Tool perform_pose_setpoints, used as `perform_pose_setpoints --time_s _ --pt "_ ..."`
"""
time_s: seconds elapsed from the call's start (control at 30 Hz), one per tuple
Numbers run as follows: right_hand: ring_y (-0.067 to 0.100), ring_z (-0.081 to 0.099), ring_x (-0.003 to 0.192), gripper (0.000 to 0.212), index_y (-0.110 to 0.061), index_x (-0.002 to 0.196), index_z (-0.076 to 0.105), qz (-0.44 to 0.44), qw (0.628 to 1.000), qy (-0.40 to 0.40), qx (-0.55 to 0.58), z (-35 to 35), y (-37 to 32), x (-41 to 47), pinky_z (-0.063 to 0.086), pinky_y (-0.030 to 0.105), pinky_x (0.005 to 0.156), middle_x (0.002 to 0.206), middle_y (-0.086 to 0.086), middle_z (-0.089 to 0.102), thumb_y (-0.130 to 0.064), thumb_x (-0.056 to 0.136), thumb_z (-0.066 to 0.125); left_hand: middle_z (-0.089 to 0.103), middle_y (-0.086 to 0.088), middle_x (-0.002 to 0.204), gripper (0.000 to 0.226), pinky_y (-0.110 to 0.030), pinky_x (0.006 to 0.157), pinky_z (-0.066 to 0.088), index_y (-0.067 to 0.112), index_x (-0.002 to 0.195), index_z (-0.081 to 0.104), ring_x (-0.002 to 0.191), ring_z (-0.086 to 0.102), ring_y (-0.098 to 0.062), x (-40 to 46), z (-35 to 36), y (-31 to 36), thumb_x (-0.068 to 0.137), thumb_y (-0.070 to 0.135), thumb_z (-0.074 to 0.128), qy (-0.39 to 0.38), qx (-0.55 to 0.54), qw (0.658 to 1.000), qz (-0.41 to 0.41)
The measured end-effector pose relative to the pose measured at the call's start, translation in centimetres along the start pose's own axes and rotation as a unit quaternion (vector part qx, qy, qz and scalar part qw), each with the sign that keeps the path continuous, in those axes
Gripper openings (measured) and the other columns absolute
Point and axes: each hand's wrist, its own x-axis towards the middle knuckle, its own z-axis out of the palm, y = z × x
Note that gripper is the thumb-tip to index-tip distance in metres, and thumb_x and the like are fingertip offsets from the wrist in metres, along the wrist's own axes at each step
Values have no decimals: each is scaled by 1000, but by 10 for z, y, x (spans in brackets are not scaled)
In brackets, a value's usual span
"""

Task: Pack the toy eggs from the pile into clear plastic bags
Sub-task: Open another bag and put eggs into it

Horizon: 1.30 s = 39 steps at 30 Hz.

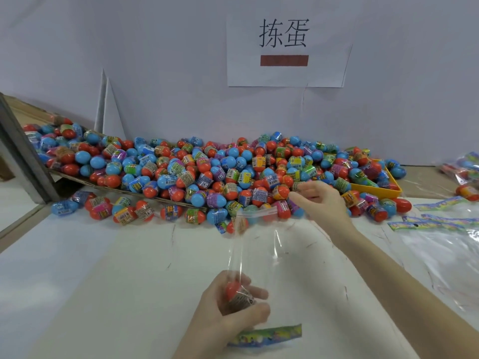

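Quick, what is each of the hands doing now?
Left hand: grips clear bag around an egg.
Right hand: at the pile; grip cannot be told.

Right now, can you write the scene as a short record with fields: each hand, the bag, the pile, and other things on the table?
left hand: grips the bag bottom around one red egg
right hand: reaches to the pile edge, fingers loosely curled; no egg clearly held
bag: clear, mouth toward the pile, coloured strip at the near end
pile: red and blue eggs against the wall
tray: yellow, at the right of the pile
spare bags: flat, far right
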Motion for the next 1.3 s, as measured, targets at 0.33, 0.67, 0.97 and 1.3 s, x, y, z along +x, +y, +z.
perform_pose_setpoints --time_s 0.33,0.67,0.97,1.3 --pt "21 54 102 36 -16 109 61 -90 971 36 -216 35 28 32 50 41 83 105 1 62 -36 80 69 73 -6 81 61 -16 63 50 16 107 56 72 68 -11 -1 4 -8 51 20 81 -14 17 1000 21" --pt "9 60 64 27 -15 101 64 -28 946 -67 315 -20 -21 -29 50 16 56 71 -6 67 -8 75 66 73 6 86 71 -31 74 56 26 103 55 69 67 -12 7 6 -1 37 35 80 23 71 995 60" --pt "0 57 82 13 -42 77 62 -304 953 -9 -1 -54 -80 -101 43 12 72 85 -30 63 -52 68 59 70 16 82 52 -8 56 46 30 97 56 62 65 -3 -1 25 1 61 1 81 95 129 973 165" --pt "1 58 82 31 -38 84 53 -263 951 -107 -121 -48 -81 -100 43 31 80 74 -19 65 -64 70 45 69 23 94 59 -15 68 52 34 105 53 76 69 -8 -8 26 9 52 23 77 52 121 977 167"
